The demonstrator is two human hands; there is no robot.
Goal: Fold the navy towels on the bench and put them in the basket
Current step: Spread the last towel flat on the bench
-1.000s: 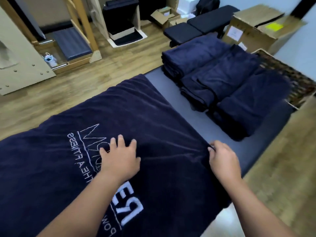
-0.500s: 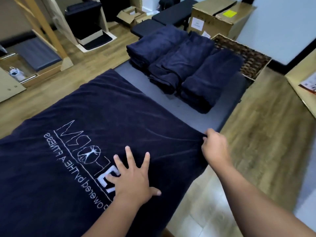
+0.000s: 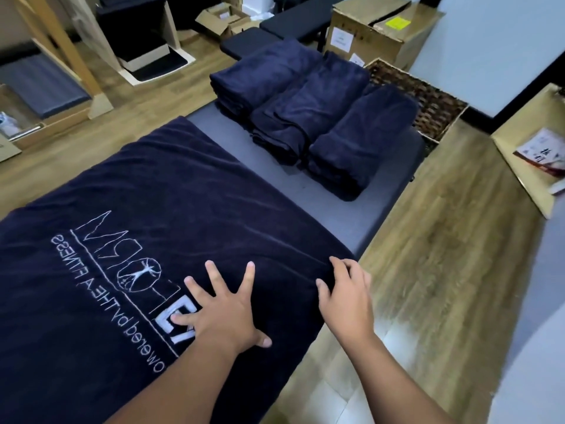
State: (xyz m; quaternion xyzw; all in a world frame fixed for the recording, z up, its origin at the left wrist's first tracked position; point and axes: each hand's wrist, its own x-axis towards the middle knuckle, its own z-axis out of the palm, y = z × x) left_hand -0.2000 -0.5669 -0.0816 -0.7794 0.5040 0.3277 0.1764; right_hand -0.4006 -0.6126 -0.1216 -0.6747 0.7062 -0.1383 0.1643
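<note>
While spread flat across the grey padded bench, navy logo towel | left hand pressing it, fingers splayed wide | right hand curled on its bench-edge corner | three folded navy towel stacks at bench's far end | dark wicker basket just beyond bench

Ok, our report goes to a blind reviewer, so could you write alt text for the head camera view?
A left hand presses flat on a navy logo towel spread over a grey bench while the right hand grips its edge. Beyond lie three folded towel stacks and a wicker basket.
</note>
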